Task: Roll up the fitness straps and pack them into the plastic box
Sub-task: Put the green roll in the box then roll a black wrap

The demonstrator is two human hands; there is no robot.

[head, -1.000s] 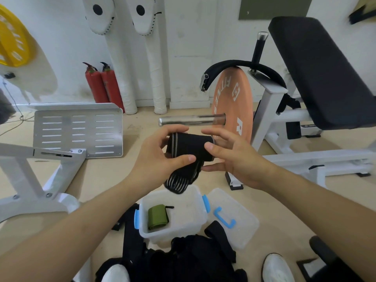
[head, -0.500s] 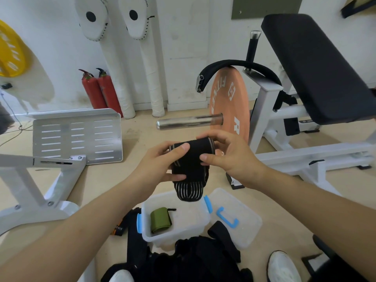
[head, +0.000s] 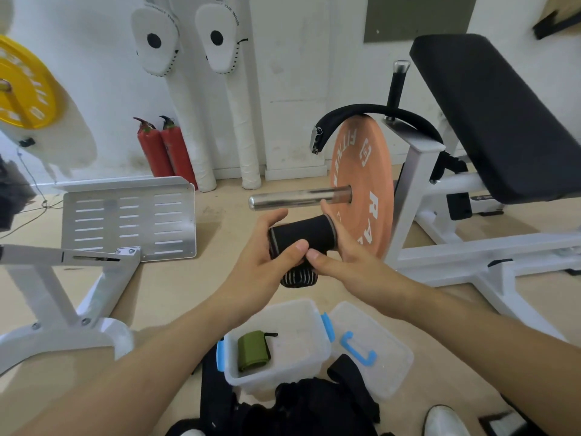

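Straps [head: 314,404] lie heaped, black, nearest. Beyond them, plastic box [head: 292,328] holds a rolled green strap [head: 251,350]. Above it, left hand [head: 261,265] and right hand [head: 352,256] both grip a black strap roll [head: 301,234], striped tail dangling. Behind, orange plate [head: 367,171] reads "FITNESS" and "RA".
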